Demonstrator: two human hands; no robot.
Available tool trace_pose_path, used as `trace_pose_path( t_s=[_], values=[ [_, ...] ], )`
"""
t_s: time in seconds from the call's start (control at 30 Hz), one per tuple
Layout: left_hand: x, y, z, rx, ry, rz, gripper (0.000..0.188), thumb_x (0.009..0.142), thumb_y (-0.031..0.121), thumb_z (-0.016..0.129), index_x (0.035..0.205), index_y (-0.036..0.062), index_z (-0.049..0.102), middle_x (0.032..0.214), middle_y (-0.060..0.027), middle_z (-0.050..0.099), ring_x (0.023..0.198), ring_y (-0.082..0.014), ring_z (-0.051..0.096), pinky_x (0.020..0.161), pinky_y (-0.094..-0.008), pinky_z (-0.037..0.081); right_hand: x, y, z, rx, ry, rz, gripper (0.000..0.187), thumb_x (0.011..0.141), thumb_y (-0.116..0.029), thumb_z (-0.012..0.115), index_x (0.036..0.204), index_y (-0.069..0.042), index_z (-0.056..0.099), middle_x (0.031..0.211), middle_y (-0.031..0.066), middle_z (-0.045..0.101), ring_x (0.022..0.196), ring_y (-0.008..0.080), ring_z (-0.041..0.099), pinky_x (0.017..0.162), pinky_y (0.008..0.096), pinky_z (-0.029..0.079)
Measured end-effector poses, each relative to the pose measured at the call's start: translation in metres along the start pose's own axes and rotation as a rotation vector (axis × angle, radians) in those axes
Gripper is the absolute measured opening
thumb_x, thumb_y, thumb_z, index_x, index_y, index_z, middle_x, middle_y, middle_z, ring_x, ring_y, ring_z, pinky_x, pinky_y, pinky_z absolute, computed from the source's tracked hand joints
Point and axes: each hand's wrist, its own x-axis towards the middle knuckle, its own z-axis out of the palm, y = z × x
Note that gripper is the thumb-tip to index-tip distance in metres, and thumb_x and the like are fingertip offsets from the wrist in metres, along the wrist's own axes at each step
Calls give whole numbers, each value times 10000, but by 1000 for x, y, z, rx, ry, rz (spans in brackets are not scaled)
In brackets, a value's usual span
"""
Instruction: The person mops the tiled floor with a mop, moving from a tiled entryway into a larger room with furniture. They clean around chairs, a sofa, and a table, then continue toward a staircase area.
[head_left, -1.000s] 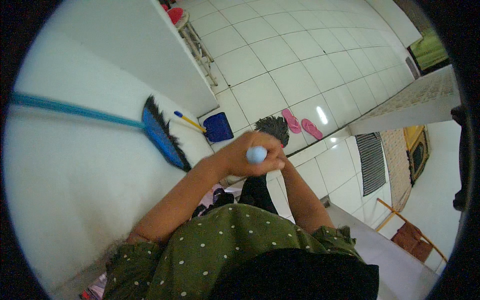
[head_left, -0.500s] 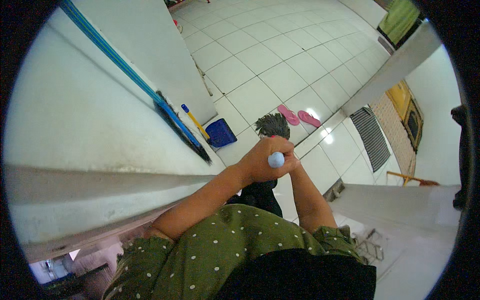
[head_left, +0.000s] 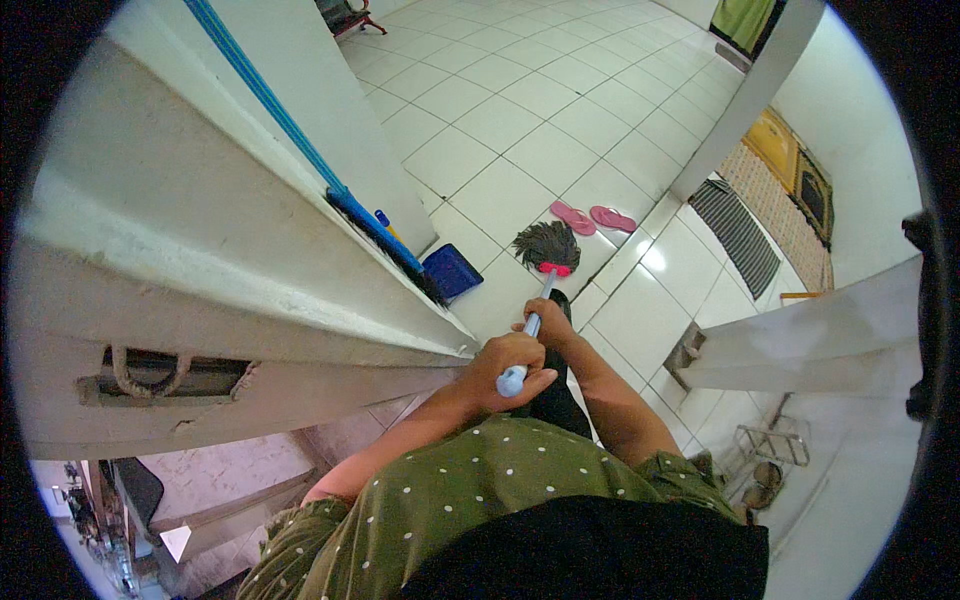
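A mop [head_left: 548,246] with a grey string head and a pink collar rests on the white floor tiles, ahead of my body. Its pale blue handle slants back toward me. Near the handle's rounded top end, my left hand [head_left: 510,368] is wrapped round it. Lower down the stick, closer to the mop head, my right hand [head_left: 552,322] grips it too. Just beyond the mop head lie two pink flip-flops [head_left: 592,218].
Against the left wall lean a blue broom [head_left: 340,195] and a blue dustpan [head_left: 452,270] with a yellow handle. Wall ends stand close on both sides. On the right are a striped mat [head_left: 735,235] and a wire rack [head_left: 772,445]. A chair [head_left: 348,17] stands far off.
Both hands have come back toward my body and slightly left, tilting the handle so more of it shows. The hands are now farther apart along it. My view has shifted too.
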Motion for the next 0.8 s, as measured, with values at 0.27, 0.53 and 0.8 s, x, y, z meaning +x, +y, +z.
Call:
trace_pose_path(
  t_s=[0.27,0.53,0.8],
  values=[
    [-41,18,-8,86,-16,-75,310,830,226,739,696,72,505,675,-118,515,659,-342,533,609,-433,421,-11,-30,39,90,45,-96,373,676,-252,851,657,-92,515,651,137,563,654,375,571,598,460,434],
    [-31,-3,-13,2,115,-14,282,805,164,750,698,72,506,680,-110,527,638,-311,532,607,-417,427,6,-18,45,69,-17,53,348,661,-363,825,687,-115,582,682,121,603,736,362,604,672,458,472],
    [-31,6,24,152,-176,93,332,804,253,778,689,85,515,684,-110,544,659,-332,572,604,-440,451,-43,3,46,103,-15,65,353,667,-345,835,738,-107,585,741,122,599,768,360,598,688,448,479]
  ],
)
